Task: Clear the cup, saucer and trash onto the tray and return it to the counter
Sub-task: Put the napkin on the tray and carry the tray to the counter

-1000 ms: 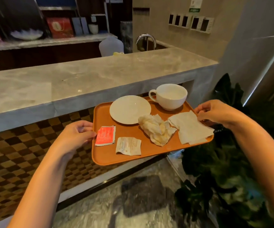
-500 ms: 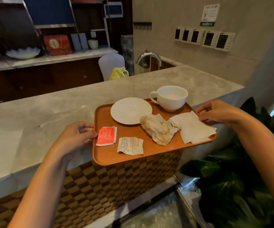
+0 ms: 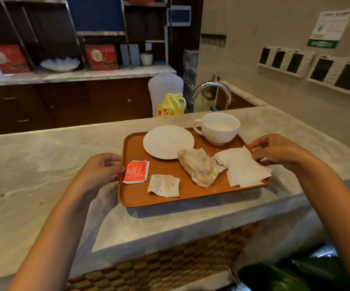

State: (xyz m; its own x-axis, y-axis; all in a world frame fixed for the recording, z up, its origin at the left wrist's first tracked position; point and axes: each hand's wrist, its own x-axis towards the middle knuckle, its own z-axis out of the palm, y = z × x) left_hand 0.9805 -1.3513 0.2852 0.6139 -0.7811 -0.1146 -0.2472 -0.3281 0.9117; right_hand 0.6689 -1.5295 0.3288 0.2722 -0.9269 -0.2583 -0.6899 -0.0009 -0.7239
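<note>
An orange tray (image 3: 165, 195) is over the grey marble counter (image 3: 44, 164), casting a shadow on it; I cannot tell whether it touches. On it stand a white cup (image 3: 218, 128) at the far right and a white saucer (image 3: 167, 141) beside it. Trash lies nearer me: a red sachet (image 3: 136, 172), a white torn sachet (image 3: 164, 185), a crumpled napkin (image 3: 199, 166) and a flat white napkin (image 3: 242, 168). My left hand (image 3: 101, 169) grips the tray's left edge. My right hand (image 3: 275, 149) grips its right edge.
Behind the counter are a curved tap (image 3: 212, 89), a yellow bag (image 3: 171, 105) and a white chair back (image 3: 165, 85). Shelves with red boxes (image 3: 101, 56) line the back wall. A dark green plant (image 3: 296, 274) is below the counter at the right.
The tray has been carried forward from below the counter's edge to above the counter top. Both hands keep their hold on its edges.
</note>
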